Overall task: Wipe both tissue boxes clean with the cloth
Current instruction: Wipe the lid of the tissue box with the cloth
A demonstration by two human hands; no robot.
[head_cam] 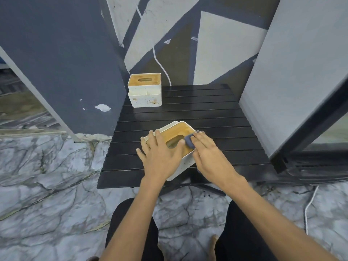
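A white tissue box [181,129] with a wooden lid and an oval slot lies on the near middle of the black slatted table [216,117]. My left hand [160,153] rests flat on the lid's left side, fingers spread, holding the box down. My right hand [207,153] presses a small grey-blue cloth [189,141] onto the lid's right part beside the slot. A second white tissue box [144,90] with a wooden lid stands at the table's far left corner; its front wall has brownish stains.
A dark blue wall panel [62,63] stands left of the table and a grey panel [293,72] hems in its right side. A white cable [160,61] runs down the painted wall behind. Marble floor lies below, with my knees in black trousers.
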